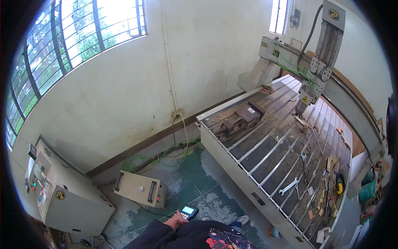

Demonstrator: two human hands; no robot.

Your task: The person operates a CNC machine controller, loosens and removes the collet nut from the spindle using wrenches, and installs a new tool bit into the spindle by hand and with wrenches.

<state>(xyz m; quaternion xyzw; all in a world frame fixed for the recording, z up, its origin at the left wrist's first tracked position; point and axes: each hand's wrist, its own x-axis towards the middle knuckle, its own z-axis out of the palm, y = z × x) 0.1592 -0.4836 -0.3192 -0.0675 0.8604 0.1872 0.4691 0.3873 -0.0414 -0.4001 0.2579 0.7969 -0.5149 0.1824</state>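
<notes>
My left hand reaches in at the bottom, its dark sleeve coming from the lower left. It is closed around a handheld machine controller, a dark unit with a lit screen and rows of small keys below it. My body and sleeve hide part of the hand. A thin black cable runs along the floor near the controller toward the beige control box. My right hand does not show. To the right stands a large router machine, its spindle hanging over the slotted bed.
On the bed are a vise, wrenches, a yellow-and-black tape measure and wood scraps. A beige cabinet with buttons stands at left. Green hoses and cables lie by the wall. My shoe is near the bed's side.
</notes>
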